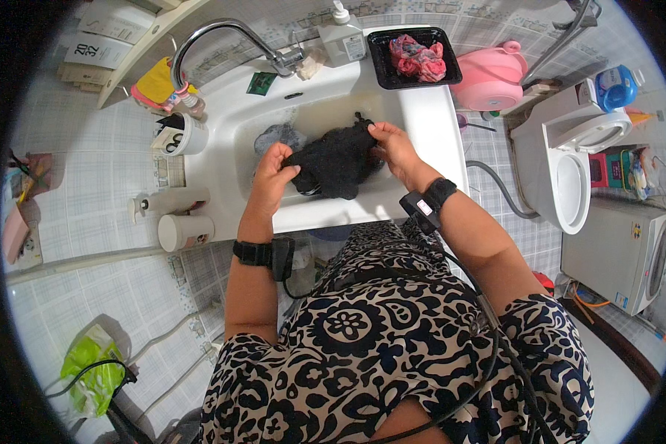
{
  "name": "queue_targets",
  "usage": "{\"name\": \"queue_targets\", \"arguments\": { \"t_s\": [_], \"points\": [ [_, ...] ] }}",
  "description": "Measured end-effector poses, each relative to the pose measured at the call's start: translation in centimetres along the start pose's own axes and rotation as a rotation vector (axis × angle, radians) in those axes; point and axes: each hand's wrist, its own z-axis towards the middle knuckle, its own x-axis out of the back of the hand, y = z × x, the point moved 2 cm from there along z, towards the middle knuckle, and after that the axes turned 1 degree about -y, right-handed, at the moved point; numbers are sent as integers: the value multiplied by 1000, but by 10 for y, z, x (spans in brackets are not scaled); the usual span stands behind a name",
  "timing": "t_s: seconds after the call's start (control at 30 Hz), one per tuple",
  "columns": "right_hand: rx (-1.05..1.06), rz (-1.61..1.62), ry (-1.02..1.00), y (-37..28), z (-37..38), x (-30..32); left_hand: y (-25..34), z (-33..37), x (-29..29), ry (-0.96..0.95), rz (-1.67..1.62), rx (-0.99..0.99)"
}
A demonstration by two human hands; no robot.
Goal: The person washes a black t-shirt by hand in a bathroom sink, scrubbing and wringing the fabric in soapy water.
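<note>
A wet black cloth garment (337,163) is stretched between my two hands over the white sink (226,174). My left hand (272,177) pinches its left edge between thumb and fingers. At its upper right corner, my right hand (394,152) grips the fabric in the same way. Cloudy water (340,111) stands in the basin below. Behind the garment, a grey-blue cloth (277,137) lies partly in the water. Part of the black fabric's underside is hidden.
A curved chrome faucet (222,26) arches over the basin's left. Along the back rim are a green packet (261,83), a white pump bottle (342,41) and a black tray (413,83) holding wet pink cloth (422,59). At right stand a pink basin (490,76) and a toilet (570,181).
</note>
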Motion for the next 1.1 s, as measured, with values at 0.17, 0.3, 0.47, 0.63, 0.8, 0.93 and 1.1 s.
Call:
{"name": "queue_targets", "arguments": {
  "t_s": [0.17,0.3,0.47,0.63,0.8,0.93,1.1],
  "points": [
    [9,30,126,-4,6,8,-10,-3,8,51,91,-3],
    [7,176,219,-2,15,18,-15,-9,15,63,116,-1],
    [75,450,222,16,52,60,-15,-18,29,220,89,60],
    [45,335,302,20,49,63,-15,-25,47,294,-17,44],
    [-9,321,150,20,44,60,-16,-28,47,256,-38,1],
    [-143,306,1,10,14,35,-9,-33,41,203,-36,53],
    [-114,204,-110,3,4,20,-2,-31,33,199,33,7]
  ]
}}
